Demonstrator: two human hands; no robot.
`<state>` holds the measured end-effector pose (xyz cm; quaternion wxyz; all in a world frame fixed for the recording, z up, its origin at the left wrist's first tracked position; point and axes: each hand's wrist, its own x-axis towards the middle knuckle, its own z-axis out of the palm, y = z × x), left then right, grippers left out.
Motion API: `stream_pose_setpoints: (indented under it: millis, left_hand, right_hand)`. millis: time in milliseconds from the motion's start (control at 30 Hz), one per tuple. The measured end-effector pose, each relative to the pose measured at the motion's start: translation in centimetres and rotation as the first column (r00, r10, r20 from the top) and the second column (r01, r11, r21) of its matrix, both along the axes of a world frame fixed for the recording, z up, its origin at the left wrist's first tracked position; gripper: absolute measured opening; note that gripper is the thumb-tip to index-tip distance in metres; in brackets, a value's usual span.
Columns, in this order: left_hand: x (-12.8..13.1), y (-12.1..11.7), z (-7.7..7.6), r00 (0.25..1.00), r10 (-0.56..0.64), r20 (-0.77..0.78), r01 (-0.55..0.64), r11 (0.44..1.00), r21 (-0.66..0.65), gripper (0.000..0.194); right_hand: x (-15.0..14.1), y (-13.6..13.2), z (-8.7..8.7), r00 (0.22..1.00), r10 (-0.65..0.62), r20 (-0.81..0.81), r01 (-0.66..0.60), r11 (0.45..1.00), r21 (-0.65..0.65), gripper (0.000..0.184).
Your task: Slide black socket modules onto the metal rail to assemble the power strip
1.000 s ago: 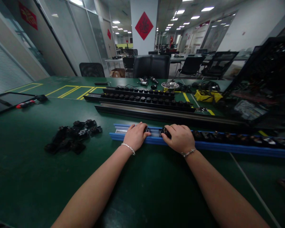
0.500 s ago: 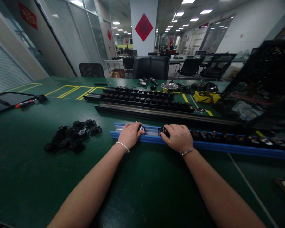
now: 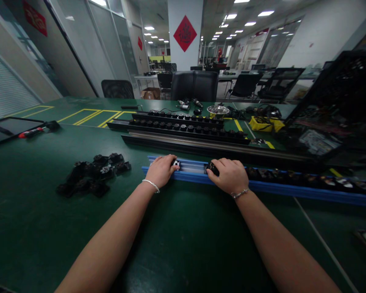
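A long blue rail [image 3: 192, 178] lies across the green table in front of me. Close to the rail's left end, my left hand [image 3: 161, 169] has its fingers closed around a small black-and-white part [image 3: 176, 163] in the channel. My right hand [image 3: 232, 175] is closed on a small black module [image 3: 213, 168], also within the channel. A bare stretch of channel shows between the two hands. Right of my right hand, a row of black modules [image 3: 280, 175] fills the rail. The undersides of both held parts are hidden.
A pile of loose black modules [image 3: 91, 175] lies to the left. Beyond the blue rail are several black rails [image 3: 183, 140], a metal bowl [image 3: 218, 110] and a yellow box [image 3: 266, 124]. A red-handled tool [image 3: 32, 132] lies at far left; a dark rack [image 3: 332, 101] stands at right.
My left hand has slid a little to the left along the blue rail with the small part, widening the gap between the hands. My right hand has stayed almost in place.
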<state>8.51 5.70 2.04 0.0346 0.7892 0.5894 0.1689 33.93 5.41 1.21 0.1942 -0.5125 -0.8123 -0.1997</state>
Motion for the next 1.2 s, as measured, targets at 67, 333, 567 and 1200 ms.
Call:
stream_pose_setpoints:
  millis: [67,333,567,1200]
  left_hand:
    - [-0.2,0.0,0.1,1.0,0.005,-0.004,-0.005,1.0,-0.01,0.032]
    - [-1.8,0.3,0.1,1.0,0.02,-0.012,-0.021,0.999,-0.041,0.032]
    - [-3.3,0.4,0.1,0.998,0.062,-0.034,-0.064,0.996,-0.06,0.033]
    - [-4.0,0.6,-1.3,0.962,0.259,0.086,-0.267,0.957,0.11,0.046]
  right_hand:
    - [0.0,0.0,0.0,1.0,0.001,-0.002,-0.001,1.0,0.0,0.04]
    - [0.0,0.0,0.0,1.0,-0.004,-0.006,0.004,1.0,0.002,0.041]
    - [0.0,0.1,0.0,1.0,0.009,-0.026,-0.009,1.0,0.006,0.042]
    - [-0.2,0.2,-0.2,1.0,-0.017,-0.025,0.017,1.0,0.002,0.044]
